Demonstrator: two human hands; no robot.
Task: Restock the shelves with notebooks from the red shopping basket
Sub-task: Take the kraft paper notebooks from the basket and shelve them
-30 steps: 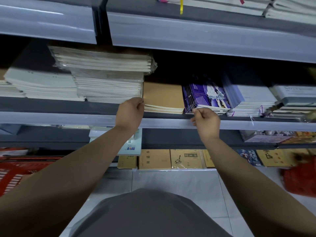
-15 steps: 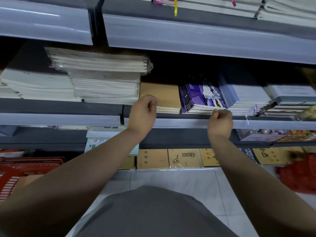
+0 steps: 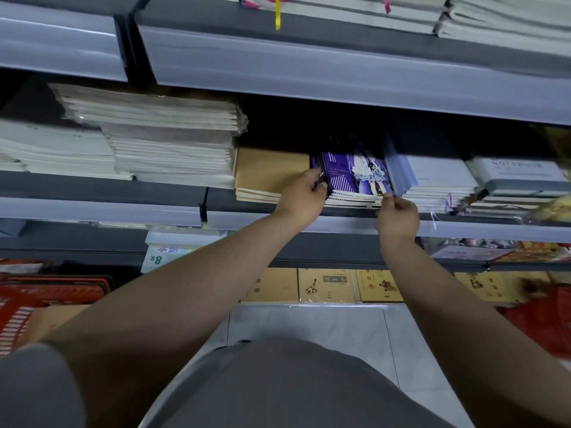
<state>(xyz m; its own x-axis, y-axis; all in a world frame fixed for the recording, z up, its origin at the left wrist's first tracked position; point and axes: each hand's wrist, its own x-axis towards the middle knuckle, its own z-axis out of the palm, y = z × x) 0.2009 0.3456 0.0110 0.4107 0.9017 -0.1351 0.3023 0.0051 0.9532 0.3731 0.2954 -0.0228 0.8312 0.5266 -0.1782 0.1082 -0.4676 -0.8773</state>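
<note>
A stack of purple notebooks (image 3: 355, 177) with a cartoon cover lies on the middle shelf (image 3: 102, 191). My left hand (image 3: 304, 196) grips the stack's left front corner, fingers curled at its edge. My right hand (image 3: 397, 216) pinches the stack's right front corner. A stack of plain brown notebooks (image 3: 268, 174) lies just left of the purple ones. The red shopping basket (image 3: 34, 299) stands on the floor at lower left, with a brown notebook (image 3: 52, 318) showing in it.
Tall stacks of white wrapped notebooks (image 3: 167, 140) fill the shelf's left part. Blue-edged white notebooks (image 3: 432, 180) and grey boxed notebooks (image 3: 519, 177) lie to the right. Brown exercise books (image 3: 327, 285) line the bottom shelf. Something red (image 3: 547, 322) sits at lower right on the tiled floor.
My left hand moved right from the brown stack's left edge to the purple stack's left corner. My right hand shifted right along the shelf edge to the purple stack's right corner.
</note>
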